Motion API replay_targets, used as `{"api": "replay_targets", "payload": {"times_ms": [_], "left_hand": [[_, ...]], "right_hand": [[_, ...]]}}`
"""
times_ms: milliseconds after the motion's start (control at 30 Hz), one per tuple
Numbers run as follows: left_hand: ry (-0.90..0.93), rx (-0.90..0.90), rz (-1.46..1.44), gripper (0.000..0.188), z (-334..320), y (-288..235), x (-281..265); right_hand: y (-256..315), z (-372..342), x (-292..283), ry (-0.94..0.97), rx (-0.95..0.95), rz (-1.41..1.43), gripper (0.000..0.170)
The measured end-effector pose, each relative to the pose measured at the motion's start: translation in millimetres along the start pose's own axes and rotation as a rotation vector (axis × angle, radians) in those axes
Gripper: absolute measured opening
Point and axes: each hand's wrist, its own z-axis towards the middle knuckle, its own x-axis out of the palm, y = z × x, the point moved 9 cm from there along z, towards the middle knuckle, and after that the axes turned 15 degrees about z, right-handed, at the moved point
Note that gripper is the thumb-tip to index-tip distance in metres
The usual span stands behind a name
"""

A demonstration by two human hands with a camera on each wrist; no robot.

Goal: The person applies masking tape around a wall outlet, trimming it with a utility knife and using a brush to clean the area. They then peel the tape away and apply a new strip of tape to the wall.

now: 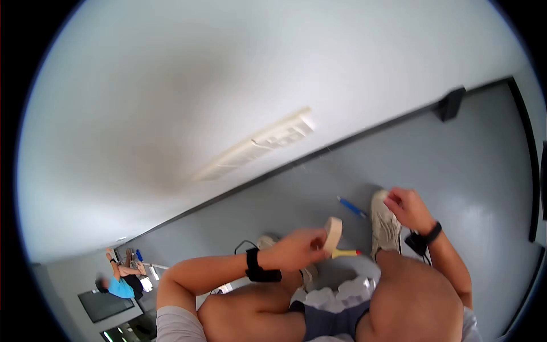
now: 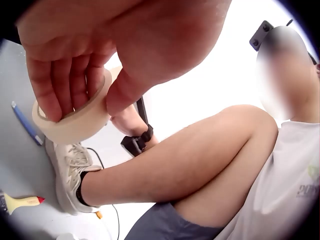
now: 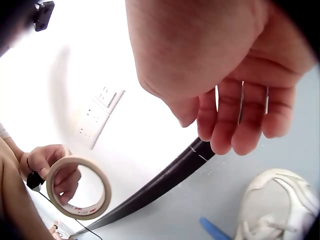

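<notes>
My left hand [image 1: 296,249] grips a roll of cream masking tape [image 1: 334,233]; in the left wrist view the fingers pass through the ring and the thumb presses its outside. My right hand [image 1: 405,206] hangs above a white shoe [image 1: 385,225], its fingers loosely bent and holding nothing. In the right wrist view the tape roll [image 3: 102,187] is apart from the right hand [image 3: 235,85]. A brush with a cream handle and red tip [image 1: 346,252] lies on the floor near the tape.
A blue pen-like tool [image 1: 351,207] lies on the grey floor beside the shoe. A socket panel [image 1: 262,145] is on the white wall, above a dark baseboard [image 1: 273,173]. Another person in a blue shirt [image 1: 121,286] sits at the far left.
</notes>
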Motion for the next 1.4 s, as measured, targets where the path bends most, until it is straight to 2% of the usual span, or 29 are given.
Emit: {"api": "replay_targets", "payload": {"times_ms": [67, 133, 200, 233, 300, 367, 500, 533, 567, 633, 700, 767, 933, 1033, 1100, 1200, 1267, 1400], "left_hand": [[-0.096, 0.083, -0.085, 0.02, 8.8, -23.5, -15.8], [-0.155, 0.036, -0.166, 0.019, 14.3, -40.0, -31.5], [-0.194, 0.028, -0.226, 0.032, 19.4, -37.2, -43.5], [-0.283, 0.03, -0.279, 0.021, 19.5, -50.4, -55.3], [-0.348, 0.122, -0.244, 0.02, 21.6, -61.7, -71.2], [-0.354, 0.134, -0.239, 0.02, 24.8, -67.7, -78.4], [-0.37, 0.106, -0.229, 0.02, 25.0, -76.6, -83.9], [-0.286, 0.052, -0.207, 0.023, 26.7, -75.9, -79.8], [-0.292, 0.05, -0.207, 0.023, 29.3, -73.0, -75.2], [-0.414, 0.102, -0.312, 0.019, 33.9, -69.8, -71.7], [-0.413, 0.109, -0.347, 0.02, 35.9, -70.8, -69.3], [-0.399, 0.143, -0.172, 0.019, 38.4, -76.0, -68.7], [-0.468, 0.187, -0.215, 0.019, 41.7, -81.9, -81.2], [-0.509, 0.2, -0.245, 0.02, 41.8, -80.2, -87.2], [-0.536, 0.213, -0.26, 0.021, 42.3, -78.9, -90.4], [-0.637, 0.291, -0.166, 0.027, 40.1, -83.4, -99.0], [-0.689, 0.349, -0.056, 0.031, 39.8, -85.7, -102.7], [-0.655, 0.301, -0.155, 0.028, 45.7, -75.9, -100.3]], "right_hand": [[22.4, 14.1, 14.0, 0.062, -0.068, 0.041, 0.017], [56.9, 29.7, 24.7, 0.109, -0.207, 0.142, 0.017], [80.8, 42.1, 31.2, 0.118, -0.243, 0.164, 0.017], [95.4, 49.1, 30.7, 0.101, -0.33, 0.166, 0.017], [111.5, 58.9, 28.5, 0.043, -0.369, 0.263, 0.019], [112.0, 69.7, 31.2, 0.083, -0.27, 0.449, 0.012], [128.7, 73.4, 31.5, 0.144, -0.3, 0.467, 0.009], [129.3, 73.3, 30.5, 0.164, -0.311, 0.451, 0.01], [130.7, 72.2, 27.4, 0.178, -0.327, 0.429, 0.011], [131.8, 69.3, 26.5, 0.216, -0.305, 0.421, 0.013], [132.1, 65.0, 23.4, 0.191, -0.297, 0.408, 0.015], [134.0, 65.6, 20.8, 0.176, -0.324, 0.371, 0.014], [146.4, 73.8, 21.2, 0.193, -0.403, 0.306, 0.009], [155.9, 83.2, 19.7, 0.125, -0.461, 0.277, 0.006], [173.0, 84.4, 17.1, 0.05, -0.619, 0.223, 0.005], [188.9, 89.7, 18.4, 0.029, -0.691, 0.215, 0.004], [193.6, 93.0, 20.5, 0.03, -0.681, 0.212, 0.004], [197.9, 91.6, 22.5, -0.022, -0.737, 0.131, 0.008]]}}
